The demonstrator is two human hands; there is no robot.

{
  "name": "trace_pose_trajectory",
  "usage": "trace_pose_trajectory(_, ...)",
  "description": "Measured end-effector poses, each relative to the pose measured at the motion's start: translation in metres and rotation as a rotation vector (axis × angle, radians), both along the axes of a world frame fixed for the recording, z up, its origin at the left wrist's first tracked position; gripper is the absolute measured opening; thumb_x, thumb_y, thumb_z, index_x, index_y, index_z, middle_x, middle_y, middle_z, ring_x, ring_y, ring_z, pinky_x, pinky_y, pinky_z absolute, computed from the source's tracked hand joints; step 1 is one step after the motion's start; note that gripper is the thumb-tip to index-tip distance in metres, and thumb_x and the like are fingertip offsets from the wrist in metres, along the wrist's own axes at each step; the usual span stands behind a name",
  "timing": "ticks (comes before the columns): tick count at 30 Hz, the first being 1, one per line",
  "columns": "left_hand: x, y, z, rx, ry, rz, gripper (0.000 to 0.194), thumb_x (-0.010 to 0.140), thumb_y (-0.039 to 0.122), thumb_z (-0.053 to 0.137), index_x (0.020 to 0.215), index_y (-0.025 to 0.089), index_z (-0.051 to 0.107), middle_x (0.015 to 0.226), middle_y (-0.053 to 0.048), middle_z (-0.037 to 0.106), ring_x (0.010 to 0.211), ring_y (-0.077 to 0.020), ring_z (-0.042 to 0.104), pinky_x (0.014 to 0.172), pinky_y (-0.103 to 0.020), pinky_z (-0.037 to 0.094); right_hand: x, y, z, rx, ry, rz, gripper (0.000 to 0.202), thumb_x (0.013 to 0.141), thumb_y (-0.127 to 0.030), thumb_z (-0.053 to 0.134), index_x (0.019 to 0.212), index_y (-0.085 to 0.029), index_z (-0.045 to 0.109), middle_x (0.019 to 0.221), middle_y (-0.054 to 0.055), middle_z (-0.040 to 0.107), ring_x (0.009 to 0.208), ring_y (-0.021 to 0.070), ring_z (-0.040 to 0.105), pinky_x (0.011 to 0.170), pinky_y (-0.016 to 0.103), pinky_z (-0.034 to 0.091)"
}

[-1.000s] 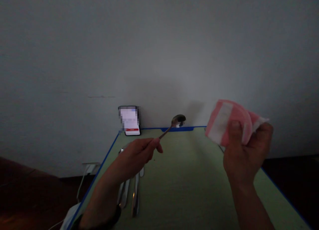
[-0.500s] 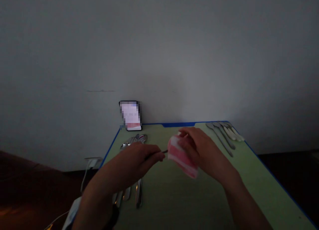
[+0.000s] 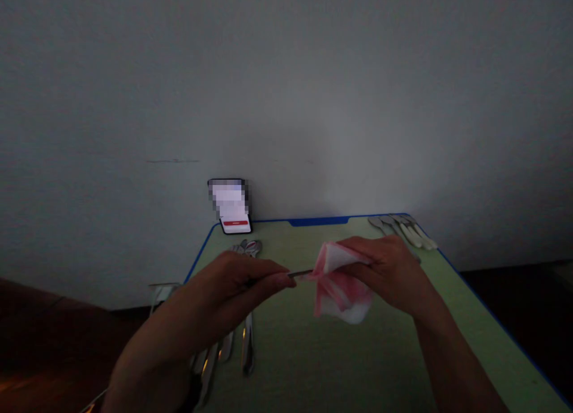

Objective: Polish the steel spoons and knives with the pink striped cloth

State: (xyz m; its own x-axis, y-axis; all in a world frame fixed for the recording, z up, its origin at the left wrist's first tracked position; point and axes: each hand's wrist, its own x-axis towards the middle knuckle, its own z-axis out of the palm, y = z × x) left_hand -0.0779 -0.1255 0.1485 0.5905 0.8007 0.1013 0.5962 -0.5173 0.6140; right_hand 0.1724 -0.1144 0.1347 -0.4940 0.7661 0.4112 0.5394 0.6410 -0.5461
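dim overall; phone screen [image 3: 231, 201] glows; faint shadow [image 3: 286, 147] on wall [image 3: 403, 102]; cloth [image 3: 342, 290] slightly blurred

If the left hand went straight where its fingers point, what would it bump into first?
Probably the pink and white cloth. The left hand points at it, along the thin metal handle it holds. One picture can't show for sure how their depths line up.

Left hand [image 3: 250, 281] grips the thin metal handle [image 3: 301, 274] of a utensil; its far end is hidden in the pink-and-white striped cloth [image 3: 342, 287] held by the right hand [image 3: 387, 267]. Silver metal cutlery [image 3: 248, 341] lies at left and grey metal spoons with pale handles [image 3: 414, 234] at far right on the pale green, blue-edged table [image 3: 331, 359]. A black-framed phone [image 3: 235, 207] leans against the grey wall [image 3: 286, 91].
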Motion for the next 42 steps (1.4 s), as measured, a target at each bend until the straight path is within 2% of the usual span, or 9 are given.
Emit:
trace_pose_trajectory(5, 0.004, 0.004, 0.001, -0.131, -0.208, 0.028, 0.030, 0.087, 0.036, 0.045, 0.079, 0.020, 0.069, 0.053, 0.003, 0.049, 0.050, -0.0097, 0.043, 0.048, -0.020, 0.035, -0.014, -0.004, 0.000, 0.166, 0.338, -0.224, 0.011, 0.080, -0.025, 0.060, 0.071, -0.020, 0.062, 0.051, -0.009, 0.049, 0.041, 0.0036, 0.037, 0.042, 0.017, 0.027)
trace_pose_trajectory(8, 0.021, 0.007, -0.004, -0.189, -0.313, 0.066, 0.033, 0.088, 0.036, 0.043, 0.072, 0.016, 0.064, 0.050, 0.004, 0.038, 0.048, -0.0080, 0.035, 0.044, -0.019, 0.029, -0.032, 0.004, -0.012, 0.134, 0.758, -0.524, 0.024, 0.081, -0.034, 0.056, 0.063, -0.018, 0.057, 0.049, -0.007, 0.044, 0.043, 0.0059, 0.037, 0.040, 0.019, 0.027)
trace_pose_trajectory(10, 0.034, 0.007, -0.009, -0.211, -0.372, 0.062, 0.033, 0.088, 0.036, 0.042, 0.071, 0.015, 0.061, 0.049, 0.006, 0.033, 0.045, -0.0068, 0.030, 0.041, -0.018, 0.024, -0.042, 0.009, -0.019, 0.055, 1.002, -0.611, 0.029, 0.084, -0.040, 0.049, 0.067, -0.018, 0.055, 0.054, -0.004, 0.048, 0.047, 0.0081, 0.042, 0.044, 0.020, 0.032)
trace_pose_trajectory(16, 0.061, 0.011, -0.022, -0.064, -0.361, 0.181, 0.036, 0.089, 0.037, 0.040, 0.063, 0.015, 0.051, 0.051, 0.006, 0.035, 0.046, -0.0067, 0.031, 0.043, -0.018, 0.023, -0.063, 0.005, -0.023, -0.320, 1.233, -0.411, 0.027, 0.085, -0.042, 0.043, 0.078, -0.020, 0.057, 0.069, 0.000, 0.059, 0.060, 0.0112, 0.052, 0.055, 0.023, 0.040)
trace_pose_trajectory(21, 0.061, 0.020, -0.029, 0.075, -0.190, 0.273, 0.036, 0.090, 0.037, 0.039, 0.065, 0.015, 0.054, 0.053, 0.005, 0.044, 0.049, -0.0083, 0.040, 0.049, -0.021, 0.028, -0.067, 0.012, -0.035, -0.596, 1.395, -0.272, 0.026, 0.080, -0.043, 0.050, 0.090, -0.020, 0.056, 0.081, 0.002, 0.064, 0.066, 0.0132, 0.058, 0.058, 0.025, 0.044)
trace_pose_trajectory(25, 0.046, 0.020, -0.023, 0.045, -0.077, 0.269, 0.036, 0.091, 0.039, 0.037, 0.072, 0.017, 0.059, 0.054, 0.005, 0.046, 0.054, -0.0100, 0.047, 0.054, -0.022, 0.032, -0.058, 0.021, -0.041, -0.555, 1.353, -0.345, 0.035, 0.082, -0.048, 0.045, 0.095, -0.017, 0.056, 0.096, 0.009, 0.064, 0.079, 0.0163, 0.060, 0.069, 0.028, 0.048)
trace_pose_trajectory(31, 0.036, 0.015, -0.018, -0.075, 0.034, 0.190, 0.040, 0.092, 0.041, 0.032, 0.074, 0.019, 0.060, 0.063, 0.004, 0.056, 0.061, -0.0119, 0.053, 0.059, -0.023, 0.036, -0.044, 0.022, -0.040, -0.285, 1.019, -0.504, 0.053, 0.090, -0.050, 0.020, 0.116, -0.015, 0.051, 0.109, 0.014, 0.061, 0.093, 0.0201, 0.060, 0.075, 0.032, 0.048)
trace_pose_trajectory(36, 0.030, 0.014, -0.017, -0.094, 0.090, 0.159, 0.039, 0.092, 0.041, 0.032, 0.079, 0.020, 0.062, 0.067, 0.003, 0.060, 0.065, -0.0125, 0.055, 0.062, -0.024, 0.036, -0.022, 0.018, -0.023, -0.048, 0.535, -0.284, 0.036, 0.087, -0.040, 0.045, 0.118, -0.023, 0.053, 0.120, 0.008, 0.056, 0.109, 0.0195, 0.052, 0.093, 0.035, 0.039)
trace_pose_trajectory(42, 0.022, 0.019, -0.016, -0.024, 0.163, 0.192, 0.037, 0.090, 0.040, 0.035, 0.079, 0.020, 0.064, 0.070, 0.001, 0.061, 0.068, -0.0142, 0.055, 0.062, -0.024, 0.036, -0.005, 0.010, -0.005, -0.094, 0.189, -0.084, 0.038, 0.086, -0.039, 0.048, 0.122, -0.026, 0.050, 0.128, 0.007, 0.051, 0.117, 0.0209, 0.045, 0.098, 0.038, 0.036)
